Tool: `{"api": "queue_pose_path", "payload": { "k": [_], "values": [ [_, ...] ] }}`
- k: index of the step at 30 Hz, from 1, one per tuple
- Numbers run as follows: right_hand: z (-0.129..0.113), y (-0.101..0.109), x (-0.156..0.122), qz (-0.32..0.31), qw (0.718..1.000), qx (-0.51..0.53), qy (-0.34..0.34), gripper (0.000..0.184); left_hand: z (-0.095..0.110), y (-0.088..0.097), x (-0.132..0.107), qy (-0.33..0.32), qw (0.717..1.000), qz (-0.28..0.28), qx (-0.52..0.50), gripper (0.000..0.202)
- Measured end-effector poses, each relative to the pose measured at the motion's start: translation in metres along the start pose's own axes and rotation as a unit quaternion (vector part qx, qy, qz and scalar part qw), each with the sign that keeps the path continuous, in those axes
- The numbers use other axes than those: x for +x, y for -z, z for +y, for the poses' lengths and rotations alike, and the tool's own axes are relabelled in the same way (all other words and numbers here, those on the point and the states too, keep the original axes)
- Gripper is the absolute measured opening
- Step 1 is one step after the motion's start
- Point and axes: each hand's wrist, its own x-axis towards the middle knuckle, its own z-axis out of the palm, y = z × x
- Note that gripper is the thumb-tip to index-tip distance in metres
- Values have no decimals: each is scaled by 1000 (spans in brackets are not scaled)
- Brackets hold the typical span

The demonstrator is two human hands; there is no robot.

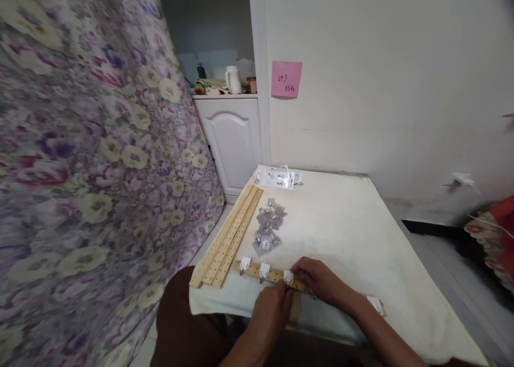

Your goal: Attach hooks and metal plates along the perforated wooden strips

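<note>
A short perforated wooden strip (pixel 277 273) lies near the table's front edge with white adhesive hooks on it. Two of them, the left hook (pixel 245 263) and the middle hook (pixel 264 271), stand free of my fingers. My left hand (pixel 271 308) is closed at the lower end of the third white hook (pixel 288 277), its fingertips at the metal part. From the right, my right hand (pixel 319 278) is curled over the strip, with fingertips beside that same hook. Another metal hook end (pixel 312 295) shows below my right hand; its upper part is hidden.
Long perforated wooden strips (pixel 227 238) lie along the left edge of the cloth-covered table (pixel 333 217). Small clear packets of hooks (pixel 268 225) are piled beside them. Clear packaging (pixel 277 178) lies at the back, and white hooks (pixel 376 305) lie by my right forearm.
</note>
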Motion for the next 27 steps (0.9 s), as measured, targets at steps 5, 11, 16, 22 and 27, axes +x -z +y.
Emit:
{"api": "queue_pose_path", "payload": {
  "k": [5, 11, 16, 22, 27],
  "values": [
    [1, 1, -1, -1, 1000, -3, 2, 25, 1, -1, 0, 13, 1000, -3, 17, 29],
    [8, -4, 2, 1, 1000, -7, 10, 27, 0, -3, -2, -1, 1000, 8, 24, 28],
    [5, -7, 9, -4, 999, -15, 39, 27, -2, -4, -1, 4, 1000, 1, 27, 28],
    [1, -8, 16, -20, 998, -12, 66, 36, -2, -6, -2, 4, 1000, 7, 26, 28],
    [0, -9, 15, -11, 998, 1, 67, 40, -1, -4, -1, -1, 1000, 10, 26, 29]
  ]
}}
